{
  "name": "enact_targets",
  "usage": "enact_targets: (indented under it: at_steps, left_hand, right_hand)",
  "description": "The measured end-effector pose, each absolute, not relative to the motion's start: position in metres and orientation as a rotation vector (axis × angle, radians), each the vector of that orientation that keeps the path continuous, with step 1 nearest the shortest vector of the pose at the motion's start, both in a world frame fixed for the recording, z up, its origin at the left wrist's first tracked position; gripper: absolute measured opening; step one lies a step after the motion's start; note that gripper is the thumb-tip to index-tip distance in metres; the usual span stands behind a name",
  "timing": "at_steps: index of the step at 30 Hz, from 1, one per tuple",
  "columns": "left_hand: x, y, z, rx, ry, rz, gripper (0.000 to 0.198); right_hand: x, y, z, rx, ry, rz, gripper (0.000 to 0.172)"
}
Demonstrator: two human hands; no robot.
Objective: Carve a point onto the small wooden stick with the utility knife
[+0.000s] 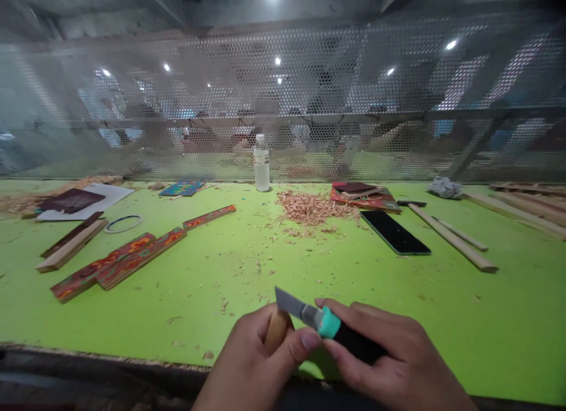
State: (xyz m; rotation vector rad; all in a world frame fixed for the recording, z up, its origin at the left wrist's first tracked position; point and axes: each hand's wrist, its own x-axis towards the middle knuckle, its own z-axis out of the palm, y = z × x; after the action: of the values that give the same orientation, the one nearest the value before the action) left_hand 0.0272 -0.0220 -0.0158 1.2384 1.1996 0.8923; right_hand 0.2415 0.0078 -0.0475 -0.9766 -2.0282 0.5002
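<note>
Near the table's front edge, my left hand [260,355] is closed around a small piece of light wood [276,329], whose rounded top shows between thumb and fingers. My right hand [384,346] grips a utility knife [342,331] with a black and turquoise handle. Its wide grey blade points left and lies against or just over the top of the wood; I cannot tell whether it is cutting in. My left thumb rests close to the knife's metal neck. The lower part of the wood is hidden in my left hand.
A pile of wood shavings [305,207] lies mid-table before a water bottle [262,163]. Right are a phone [395,232], a hammer [451,237] and wood strips [522,213]. Left are painted wood strips [141,255] and a ring [124,223]. A perforated screen [221,98] stands behind.
</note>
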Motion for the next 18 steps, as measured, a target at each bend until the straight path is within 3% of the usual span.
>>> enact_targets:
  at_steps: [8, 18]
  left_hand:
    - [0.0239, -0.0207, -0.0141, 1.256, 1.174, 0.834, 0.038]
    - [0.0305, -0.0257, -0.0217, 0.887, 1.024, 0.895, 0.054]
  right_hand:
    - [0.2411, 0.0075, -0.0524, -0.915, -2.136, 0.471, 0.037]
    - [0.2405, 0.0105, -0.0465, -1.167, -1.769, 0.358, 0.027]
